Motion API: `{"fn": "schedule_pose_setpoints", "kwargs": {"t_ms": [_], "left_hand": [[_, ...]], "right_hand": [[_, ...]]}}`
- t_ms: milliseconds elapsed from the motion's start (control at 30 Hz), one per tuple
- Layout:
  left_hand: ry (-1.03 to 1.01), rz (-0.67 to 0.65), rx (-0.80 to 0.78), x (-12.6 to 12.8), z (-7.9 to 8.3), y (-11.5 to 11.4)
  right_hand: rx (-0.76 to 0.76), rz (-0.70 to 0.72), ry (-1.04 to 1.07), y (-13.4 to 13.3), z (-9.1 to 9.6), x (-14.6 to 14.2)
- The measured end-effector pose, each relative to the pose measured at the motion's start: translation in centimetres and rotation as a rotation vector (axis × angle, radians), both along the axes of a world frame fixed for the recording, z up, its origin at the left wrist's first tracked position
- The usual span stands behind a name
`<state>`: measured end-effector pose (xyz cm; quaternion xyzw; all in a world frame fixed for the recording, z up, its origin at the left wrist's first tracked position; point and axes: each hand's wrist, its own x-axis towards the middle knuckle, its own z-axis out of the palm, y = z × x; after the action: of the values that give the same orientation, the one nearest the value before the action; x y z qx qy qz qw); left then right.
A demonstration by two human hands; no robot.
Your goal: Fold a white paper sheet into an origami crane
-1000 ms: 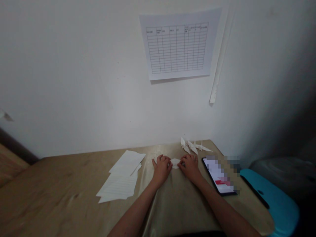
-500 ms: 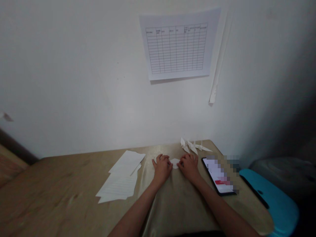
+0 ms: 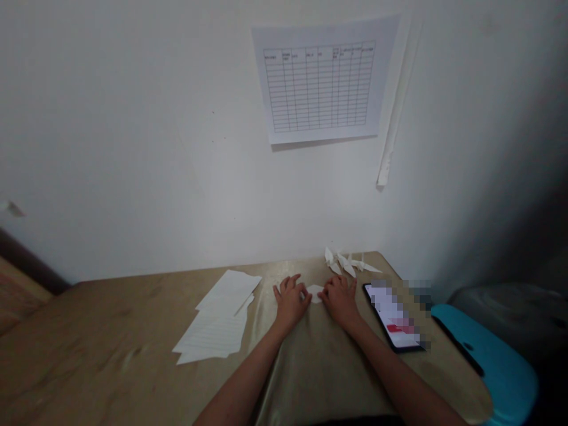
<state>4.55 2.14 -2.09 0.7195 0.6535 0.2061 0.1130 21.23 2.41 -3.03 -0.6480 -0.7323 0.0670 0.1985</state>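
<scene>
A small folded piece of white paper (image 3: 315, 293) lies on the wooden table (image 3: 110, 349) between my two hands. My left hand (image 3: 290, 302) rests at its left edge, fingers curled and pinching the paper. On the paper's right edge my right hand (image 3: 341, 299) presses with bent fingers. Both forearms reach in from the bottom of the view.
A stack of white lined sheets (image 3: 219, 322) lies left of my hands. Several folded paper cranes (image 3: 348, 263) stand at the table's back right. A lit phone (image 3: 393, 316) lies to the right. A blue stool (image 3: 488, 355) stands beside the table. A printed grid sheet (image 3: 319, 83) hangs on the wall.
My left hand's fingers have lifted and spread slightly; otherwise both hands stay on the folded paper.
</scene>
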Motion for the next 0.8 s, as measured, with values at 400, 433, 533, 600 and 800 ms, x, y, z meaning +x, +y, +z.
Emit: {"fn": "schedule_pose_setpoints", "kwargs": {"t_ms": [400,433,533,600,800], "left_hand": [[0.009,0.015,0.042,0.3,-0.01,0.03],[0.006,0.015,0.041,0.34,-0.02,0.05],[-0.002,0.024,0.035,0.46,0.0,0.05],[0.002,0.023,0.031,0.51,0.01,-0.02],[0.047,-0.005,0.036,0.58,-0.17,-0.23]], "right_hand": [[0.011,-0.03,-0.007,-0.1,0.39,-0.25],[0.013,-0.033,0.005,-0.13,0.34,-0.23],[0.016,-0.042,0.026,-0.22,0.11,-0.17],[0.022,-0.041,0.026,-0.29,-0.06,-0.16],[0.047,-0.028,0.041,-0.5,-0.11,-0.14]]}}
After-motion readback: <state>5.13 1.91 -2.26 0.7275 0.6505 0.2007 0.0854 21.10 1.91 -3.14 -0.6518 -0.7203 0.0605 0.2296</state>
